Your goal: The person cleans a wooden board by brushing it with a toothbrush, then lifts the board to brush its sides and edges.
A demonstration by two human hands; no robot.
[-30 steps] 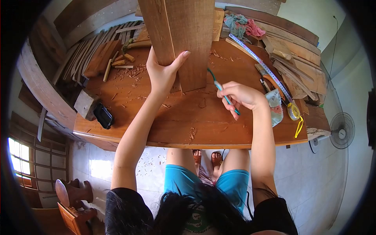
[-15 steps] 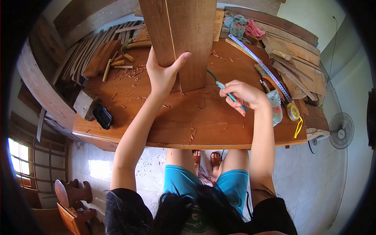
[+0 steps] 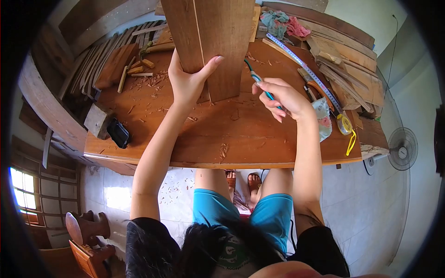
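A long brown wooden board (image 3: 225, 51) stands tilted up on the table, a pale line running along its face. My left hand (image 3: 187, 81) grips its left edge, thumb across the face and fingers hidden behind. In my right hand (image 3: 282, 97) is a slim teal-and-white handled tool (image 3: 269, 95), shaped like a toothbrush, pinched between thumb and fingers. The tool's dark thin end points toward the board's right edge; its tip is too small to make out. Wood shavings (image 3: 150, 85) lie scattered on the brown table (image 3: 199, 148).
An extended tape measure (image 3: 344, 124) lies at the right beside a plastic packet (image 3: 321, 118) and hand tools. A black tray (image 3: 118, 133) and a wood block (image 3: 98, 120) sit at the left. Stacked planks, cloths (image 3: 275, 24) and wood pieces line the back; a fan (image 3: 402, 149) stands at right.
My right hand has turned and lifted slightly, the tool now pointing more steeply up beside the board's edge. My left hand still holds the board. The whole view has shifted a little.
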